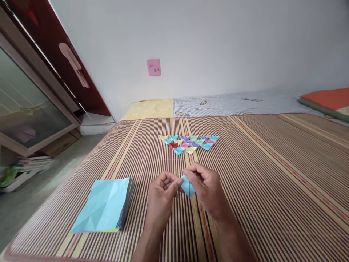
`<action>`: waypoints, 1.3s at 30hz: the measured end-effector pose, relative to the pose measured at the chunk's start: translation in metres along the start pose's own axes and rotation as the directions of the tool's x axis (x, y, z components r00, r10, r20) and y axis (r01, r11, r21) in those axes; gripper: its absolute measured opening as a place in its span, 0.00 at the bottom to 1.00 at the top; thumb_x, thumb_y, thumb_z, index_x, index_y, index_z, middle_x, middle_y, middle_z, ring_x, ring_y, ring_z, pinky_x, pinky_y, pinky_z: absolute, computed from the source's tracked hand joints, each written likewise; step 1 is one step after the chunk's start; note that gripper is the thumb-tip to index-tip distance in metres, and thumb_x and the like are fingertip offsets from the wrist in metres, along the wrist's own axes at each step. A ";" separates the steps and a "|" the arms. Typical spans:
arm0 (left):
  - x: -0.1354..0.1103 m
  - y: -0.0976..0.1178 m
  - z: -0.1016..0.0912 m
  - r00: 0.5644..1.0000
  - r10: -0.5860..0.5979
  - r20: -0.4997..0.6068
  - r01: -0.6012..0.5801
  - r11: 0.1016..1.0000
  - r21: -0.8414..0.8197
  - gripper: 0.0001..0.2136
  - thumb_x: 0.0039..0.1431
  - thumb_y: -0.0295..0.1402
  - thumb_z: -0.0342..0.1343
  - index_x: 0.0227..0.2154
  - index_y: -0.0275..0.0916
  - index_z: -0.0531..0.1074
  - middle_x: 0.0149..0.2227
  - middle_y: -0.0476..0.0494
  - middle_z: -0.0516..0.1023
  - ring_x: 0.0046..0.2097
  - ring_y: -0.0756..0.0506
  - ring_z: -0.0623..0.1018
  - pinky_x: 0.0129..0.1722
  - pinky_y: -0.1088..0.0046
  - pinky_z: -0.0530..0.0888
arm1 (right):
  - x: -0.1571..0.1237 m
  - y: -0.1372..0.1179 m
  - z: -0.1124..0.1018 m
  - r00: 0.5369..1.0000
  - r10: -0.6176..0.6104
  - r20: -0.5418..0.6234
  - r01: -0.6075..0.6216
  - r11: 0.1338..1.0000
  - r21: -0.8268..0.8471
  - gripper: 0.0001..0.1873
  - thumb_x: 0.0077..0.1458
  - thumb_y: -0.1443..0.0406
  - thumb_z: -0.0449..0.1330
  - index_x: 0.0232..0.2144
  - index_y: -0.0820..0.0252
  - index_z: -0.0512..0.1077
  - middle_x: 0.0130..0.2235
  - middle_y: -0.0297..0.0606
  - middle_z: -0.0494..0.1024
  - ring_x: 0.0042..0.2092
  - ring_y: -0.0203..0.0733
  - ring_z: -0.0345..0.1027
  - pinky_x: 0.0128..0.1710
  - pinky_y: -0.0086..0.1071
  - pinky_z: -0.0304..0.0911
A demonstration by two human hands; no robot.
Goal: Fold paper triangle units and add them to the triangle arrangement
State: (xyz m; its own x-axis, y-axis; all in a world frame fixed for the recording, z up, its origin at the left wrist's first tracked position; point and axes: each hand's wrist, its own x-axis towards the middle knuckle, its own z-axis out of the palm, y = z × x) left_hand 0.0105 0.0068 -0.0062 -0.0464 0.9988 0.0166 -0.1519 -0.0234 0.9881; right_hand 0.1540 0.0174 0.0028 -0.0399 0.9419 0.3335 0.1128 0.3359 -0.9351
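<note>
My left hand and my right hand meet low in the middle of the view, both pinching a small folded light-blue paper piece just above the striped bamboo mat. Fingers of both hands are closed on the piece. Farther back on the mat lies a flat triangle of several small folded paper pieces in blue, yellow, pink, purple and red. A stack of square paper sheets, light blue on top, rests on the mat to the left of my left hand.
The mat covers a bed against a white wall with a pink sticky note. A patterned sheet and an orange cushion lie behind it. A glass-fronted cabinet and books on the floor stand at the left.
</note>
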 end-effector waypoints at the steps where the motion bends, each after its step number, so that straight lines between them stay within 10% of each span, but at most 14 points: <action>1: 0.000 0.000 0.000 1.000 -0.018 0.026 0.018 1.000 -0.002 0.12 0.56 0.37 0.68 0.26 0.37 0.73 0.23 0.50 0.76 0.25 0.52 0.72 0.26 0.78 0.68 | 0.000 0.000 -0.001 1.000 -0.008 -0.005 0.008 1.000 -0.018 0.16 0.65 0.61 0.59 0.24 0.58 0.68 0.23 0.28 0.65 0.24 0.33 0.57 0.24 0.27 0.55; 8: 0.000 0.001 -0.001 0.993 -0.043 0.108 0.040 0.999 0.028 0.12 0.56 0.39 0.67 0.25 0.36 0.75 0.22 0.47 0.78 0.24 0.51 0.73 0.25 0.78 0.66 | 0.002 0.002 -0.004 0.997 0.073 0.011 -0.074 0.997 0.031 0.12 0.62 0.61 0.62 0.26 0.59 0.72 0.24 0.29 0.70 0.25 0.33 0.62 0.24 0.27 0.58; 21: 0.004 -0.015 -0.001 0.988 0.019 -0.156 -0.059 0.966 -0.251 0.12 0.53 0.38 0.71 0.28 0.35 0.78 0.25 0.47 0.81 0.28 0.50 0.77 0.34 0.76 0.74 | -0.001 0.008 0.012 0.982 0.152 0.110 -0.175 0.953 0.248 0.12 0.60 0.58 0.64 0.30 0.59 0.71 0.28 0.32 0.72 0.32 0.39 0.68 0.33 0.31 0.64; 29: 0.003 -0.008 -0.005 0.994 -0.085 0.072 0.100 0.969 -0.227 0.11 0.56 0.39 0.69 0.30 0.34 0.80 0.27 0.43 0.83 0.28 0.49 0.78 0.29 0.76 0.74 | -0.001 0.004 -0.003 0.994 0.058 0.095 -0.057 0.998 -0.011 0.15 0.63 0.59 0.59 0.26 0.59 0.68 0.24 0.28 0.62 0.26 0.34 0.55 0.24 0.29 0.52; 39: -0.001 -0.009 0.004 0.993 0.008 0.117 0.009 0.990 -0.143 0.12 0.61 0.40 0.64 0.28 0.36 0.78 0.26 0.45 0.80 0.29 0.49 0.75 0.33 0.74 0.73 | -0.001 0.004 0.005 0.997 0.080 0.019 -0.081 0.991 0.108 0.13 0.62 0.59 0.61 0.27 0.60 0.70 0.24 0.28 0.65 0.25 0.34 0.59 0.24 0.27 0.56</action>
State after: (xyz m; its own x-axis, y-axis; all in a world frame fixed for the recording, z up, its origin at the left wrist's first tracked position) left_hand 0.0161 0.0063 -0.0141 0.0683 0.9968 0.0425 -0.2922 -0.0208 0.9561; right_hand 0.1494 0.0178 -0.0020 -0.0500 0.9655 0.2555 0.0081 0.2562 -0.9666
